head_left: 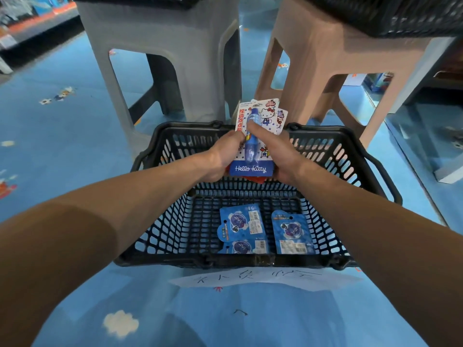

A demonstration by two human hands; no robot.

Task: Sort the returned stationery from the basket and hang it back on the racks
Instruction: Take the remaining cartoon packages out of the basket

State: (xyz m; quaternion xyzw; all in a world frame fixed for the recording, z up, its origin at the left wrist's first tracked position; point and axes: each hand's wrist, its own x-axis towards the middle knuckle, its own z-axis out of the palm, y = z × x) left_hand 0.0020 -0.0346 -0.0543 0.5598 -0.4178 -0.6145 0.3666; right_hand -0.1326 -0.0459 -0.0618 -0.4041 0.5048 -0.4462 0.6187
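So the left hand (223, 156) gripped the left edge of the Hello Kitty cards (266, 115), long axis pointing away from the person; the right hand (281, 157) pinched the right side, thumb on top. Blue packs (241, 221) lay underneath in the basket (375, 169).

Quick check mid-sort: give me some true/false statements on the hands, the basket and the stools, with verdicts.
1. Both the left hand and the right hand hold the Hello Kitty packs above the basket. True.
2. The basket is empty. False: blue packs lie on its floor.
3. A grey stool and a beige stool stand beyond the basket. True.
4. The right hand hangs idle. False: it grips the packs.
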